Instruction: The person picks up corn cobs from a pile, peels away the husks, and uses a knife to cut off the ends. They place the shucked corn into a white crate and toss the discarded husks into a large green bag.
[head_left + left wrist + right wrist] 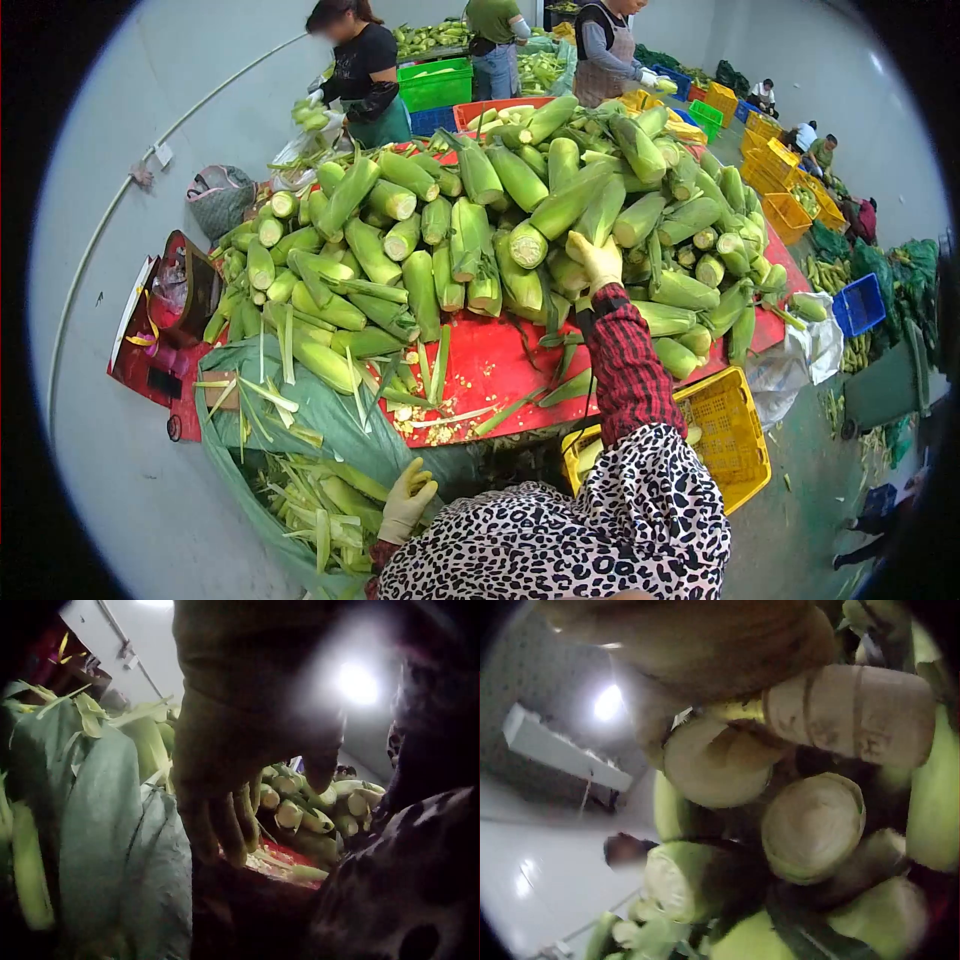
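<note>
My gloved right hand [597,262] reaches into the heap of green corn [470,230] and grips an ear of corn [600,212] near its cut base. In the right wrist view, a wooden-handled tool [851,712] with a yellow collar lies under the palm, against the cut end of the ear [705,769]. Fingers and the ear hide most of its metal part. My gloved left hand [407,502] hangs with loosely bent fingers and nothing in it, beside a green sack [330,420] holding stripped husks [325,510].
A red tabletop [490,365] bears the heap, with kernels and husk scraps near its front. Below its edge stands a yellow crate [735,440] with pale ears inside. Several people work behind the table. A blue crate [858,305] and white sack [800,365] are at the right.
</note>
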Motion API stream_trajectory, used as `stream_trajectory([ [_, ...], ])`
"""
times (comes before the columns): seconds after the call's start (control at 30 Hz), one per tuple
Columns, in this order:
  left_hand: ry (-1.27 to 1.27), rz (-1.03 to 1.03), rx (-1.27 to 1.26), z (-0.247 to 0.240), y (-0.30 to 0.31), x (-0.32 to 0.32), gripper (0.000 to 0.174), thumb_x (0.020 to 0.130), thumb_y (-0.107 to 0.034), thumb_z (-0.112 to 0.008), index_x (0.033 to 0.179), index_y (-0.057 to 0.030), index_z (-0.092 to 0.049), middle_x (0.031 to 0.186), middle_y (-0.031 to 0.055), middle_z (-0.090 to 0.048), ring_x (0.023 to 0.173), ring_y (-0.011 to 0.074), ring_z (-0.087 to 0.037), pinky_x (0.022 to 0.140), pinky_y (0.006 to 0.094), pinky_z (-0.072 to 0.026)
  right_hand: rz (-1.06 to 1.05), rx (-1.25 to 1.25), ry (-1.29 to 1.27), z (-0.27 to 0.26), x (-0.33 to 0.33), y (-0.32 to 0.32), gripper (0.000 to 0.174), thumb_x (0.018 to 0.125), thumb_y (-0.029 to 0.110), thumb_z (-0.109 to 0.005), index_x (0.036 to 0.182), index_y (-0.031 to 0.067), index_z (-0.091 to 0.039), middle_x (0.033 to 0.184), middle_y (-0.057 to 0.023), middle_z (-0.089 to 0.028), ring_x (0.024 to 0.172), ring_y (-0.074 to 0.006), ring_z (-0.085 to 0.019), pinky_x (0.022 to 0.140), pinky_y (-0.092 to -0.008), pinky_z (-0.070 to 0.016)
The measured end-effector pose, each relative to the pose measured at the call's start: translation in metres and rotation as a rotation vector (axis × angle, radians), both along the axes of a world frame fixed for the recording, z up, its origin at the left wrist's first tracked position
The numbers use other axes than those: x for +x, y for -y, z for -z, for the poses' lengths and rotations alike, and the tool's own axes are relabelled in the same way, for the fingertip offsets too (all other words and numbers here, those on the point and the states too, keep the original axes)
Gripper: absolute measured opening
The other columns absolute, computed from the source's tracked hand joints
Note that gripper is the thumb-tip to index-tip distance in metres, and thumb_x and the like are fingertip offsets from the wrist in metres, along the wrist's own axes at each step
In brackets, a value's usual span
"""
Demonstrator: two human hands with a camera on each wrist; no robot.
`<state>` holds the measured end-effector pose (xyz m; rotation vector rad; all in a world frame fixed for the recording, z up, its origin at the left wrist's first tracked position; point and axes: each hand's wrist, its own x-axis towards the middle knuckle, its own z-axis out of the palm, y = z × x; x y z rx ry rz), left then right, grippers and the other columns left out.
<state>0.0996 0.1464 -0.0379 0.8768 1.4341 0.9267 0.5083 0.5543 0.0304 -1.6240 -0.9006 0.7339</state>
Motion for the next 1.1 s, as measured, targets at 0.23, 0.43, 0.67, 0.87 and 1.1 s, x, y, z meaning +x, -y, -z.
stream_trajectory([
  [0.23,0.059,0.152,-0.002,-0.008,-0.032,0.009,0.060,0.089,-0.005,-0.063,0.143,-0.0013,-0.037,0.122,0.0159,-0.060,0.106,0.0180,-0.058,0.093,0.0272,-0.0457,-0.330,0.025,-1.005,-0.020,0.017,0.103,0.038,0.087,0.047,-0.064,0.099,0.0114,-0.064,0.072,-0.0032,-0.066,0.048,-0.0132,-0.053,0.045,-0.0263,-0.0450],
  [0.43,0.073,0.351,0.063,-0.017,-0.075,0.037,0.058,0.089,-0.005,-0.062,0.142,0.0011,-0.038,0.119,0.0163,-0.061,0.104,0.0201,-0.060,0.094,0.0297,-0.0473,-0.331,0.030,-0.900,-0.004,0.013,0.139,0.044,0.085,0.055,-0.063,0.080,0.0107,-0.065,0.061,-0.0006,-0.061,0.040,-0.0117,-0.049,0.037,-0.0256,-0.0400],
  [0.67,0.142,0.507,0.104,-0.019,-0.084,0.073,0.062,0.087,-0.004,-0.066,0.142,-0.0004,-0.038,0.119,0.0168,-0.060,0.107,0.0190,-0.058,0.093,0.0285,-0.0467,-0.372,0.070,-0.931,-0.019,0.012,0.183,0.044,0.089,0.051,-0.060,0.096,0.0078,-0.060,0.063,-0.0046,-0.061,0.039,-0.0146,-0.050,0.035,-0.0256,-0.0405],
  [0.87,0.116,0.456,0.078,-0.021,-0.067,0.063,0.062,0.087,-0.005,-0.066,0.142,0.0004,-0.038,0.117,0.0167,-0.062,0.106,0.0188,-0.059,0.093,0.0292,-0.0468,-0.352,0.100,-0.941,-0.023,0.002,0.188,0.047,0.088,0.052,-0.059,0.095,0.0056,-0.061,0.056,-0.0040,-0.056,0.037,-0.0142,-0.049,0.034,-0.0254,-0.0389],
  [1.1,0.310,0.124,0.141,-0.047,-0.080,0.056,0.067,0.093,-0.043,-0.056,0.147,-0.0123,-0.033,0.132,0.0178,-0.052,0.106,0.0280,-0.060,0.091,0.0380,-0.0489,-0.726,-0.183,-0.565,-0.043,-0.070,0.270,0.039,0.089,0.043,-0.058,0.096,0.0058,-0.066,0.057,-0.0037,-0.057,0.039,-0.0128,-0.048,0.034,-0.0258,-0.0364],
])
